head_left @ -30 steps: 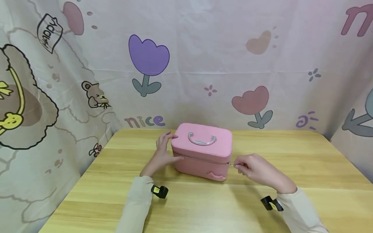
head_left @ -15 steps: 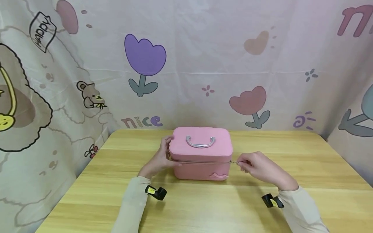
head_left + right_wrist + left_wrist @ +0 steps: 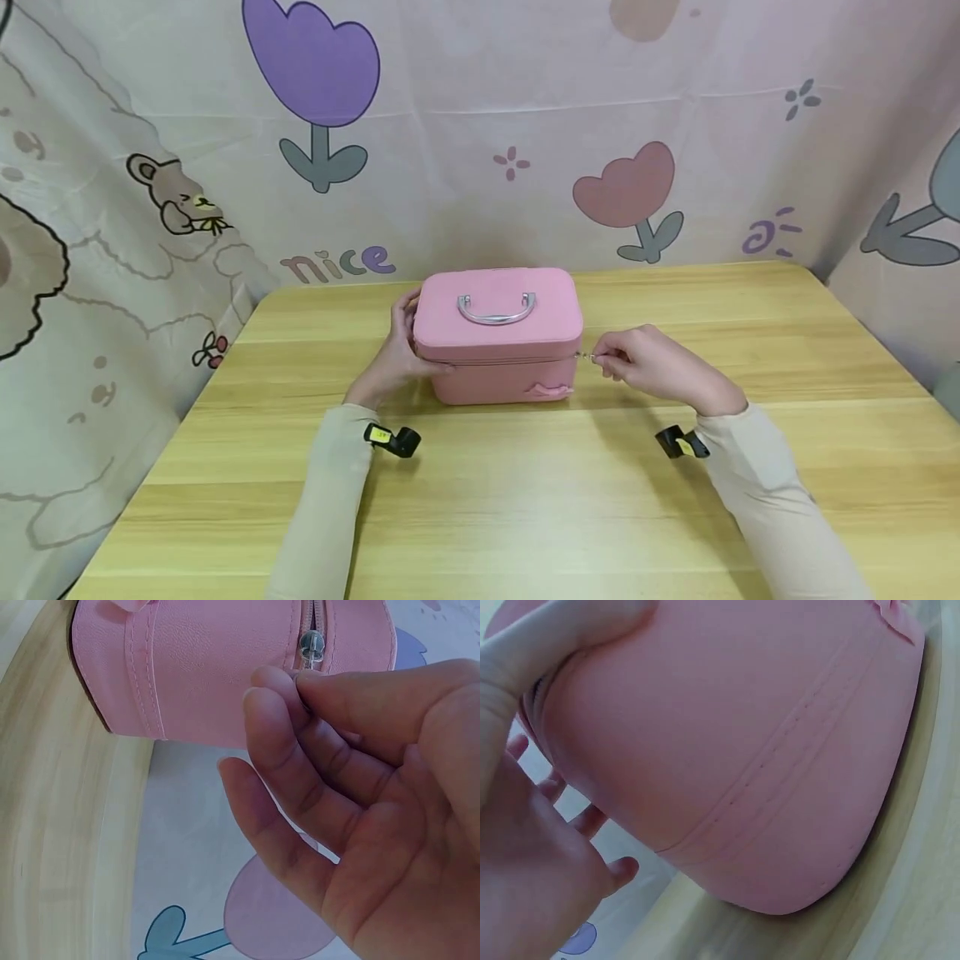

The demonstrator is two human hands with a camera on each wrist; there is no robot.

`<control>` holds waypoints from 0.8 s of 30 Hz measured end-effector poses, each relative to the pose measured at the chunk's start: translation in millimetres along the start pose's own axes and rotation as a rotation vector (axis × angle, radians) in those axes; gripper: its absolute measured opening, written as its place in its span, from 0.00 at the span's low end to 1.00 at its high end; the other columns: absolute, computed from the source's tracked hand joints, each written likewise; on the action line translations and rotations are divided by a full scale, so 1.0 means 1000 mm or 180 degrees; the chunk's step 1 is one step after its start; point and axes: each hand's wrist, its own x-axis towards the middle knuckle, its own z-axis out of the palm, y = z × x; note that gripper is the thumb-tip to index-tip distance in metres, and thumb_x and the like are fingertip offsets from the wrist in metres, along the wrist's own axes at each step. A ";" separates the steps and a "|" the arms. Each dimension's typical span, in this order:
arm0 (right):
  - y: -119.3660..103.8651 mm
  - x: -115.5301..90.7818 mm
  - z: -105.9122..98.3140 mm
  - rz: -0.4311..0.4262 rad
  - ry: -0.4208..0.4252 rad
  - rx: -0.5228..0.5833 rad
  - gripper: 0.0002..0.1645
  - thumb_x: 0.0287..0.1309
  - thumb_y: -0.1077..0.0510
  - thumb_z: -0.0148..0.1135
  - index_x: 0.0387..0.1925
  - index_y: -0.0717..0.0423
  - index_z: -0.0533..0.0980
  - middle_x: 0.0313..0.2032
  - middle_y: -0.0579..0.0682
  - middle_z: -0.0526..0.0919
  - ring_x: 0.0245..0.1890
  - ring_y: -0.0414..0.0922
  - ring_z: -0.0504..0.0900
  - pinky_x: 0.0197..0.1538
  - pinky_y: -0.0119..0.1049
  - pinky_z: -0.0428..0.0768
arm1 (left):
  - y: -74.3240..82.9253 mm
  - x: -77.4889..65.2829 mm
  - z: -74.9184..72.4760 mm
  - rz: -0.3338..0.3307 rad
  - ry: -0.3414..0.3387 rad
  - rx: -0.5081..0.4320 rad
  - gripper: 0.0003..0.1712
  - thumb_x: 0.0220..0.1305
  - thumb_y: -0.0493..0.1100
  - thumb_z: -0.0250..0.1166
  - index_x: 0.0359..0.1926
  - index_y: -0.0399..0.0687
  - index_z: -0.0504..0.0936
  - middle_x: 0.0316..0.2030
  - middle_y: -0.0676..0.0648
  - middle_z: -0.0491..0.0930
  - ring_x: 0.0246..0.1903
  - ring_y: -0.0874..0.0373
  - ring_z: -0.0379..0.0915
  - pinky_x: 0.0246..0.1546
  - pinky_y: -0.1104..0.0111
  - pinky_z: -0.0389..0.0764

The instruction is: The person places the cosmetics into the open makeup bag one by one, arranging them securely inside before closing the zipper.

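A pink cosmetic case (image 3: 502, 379) with a silver handle (image 3: 497, 318) on its lid stands upright on the table. My left hand (image 3: 397, 354) holds the case's left end, thumb across the front near the seam and fingers around the side. In the left wrist view that thumb (image 3: 577, 634) lies on the pink surface. At the right end, my right hand (image 3: 637, 362) pinches the zipper pull between thumb and index finger. The zipper slider (image 3: 312, 646) shows just beyond the fingertips in the right wrist view; most of the pull is hidden by them.
The light wooden table (image 3: 510, 500) extends around the case. Behind it hangs a printed cloth (image 3: 450, 167) with flowers, and another printed cloth side (image 3: 90, 358) borders the left. A pink bow (image 3: 549, 390) sits low on the case's front.
The case has turned to face more squarely forward, and my left fingers have wrapped further around its left end. My right hand keeps its pinch at the right end. The head view has tilted down.
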 end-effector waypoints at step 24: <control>-0.023 0.000 0.011 -0.0325 0.0246 -0.0373 0.08 0.58 0.69 0.57 0.29 0.57 0.78 0.21 0.38 0.71 0.21 0.33 0.66 0.27 0.31 0.71 | -0.010 0.000 0.012 0.0162 0.0096 0.0469 0.71 0.40 0.30 0.78 0.73 0.48 0.35 0.72 0.39 0.43 0.70 0.46 0.44 0.69 0.53 0.46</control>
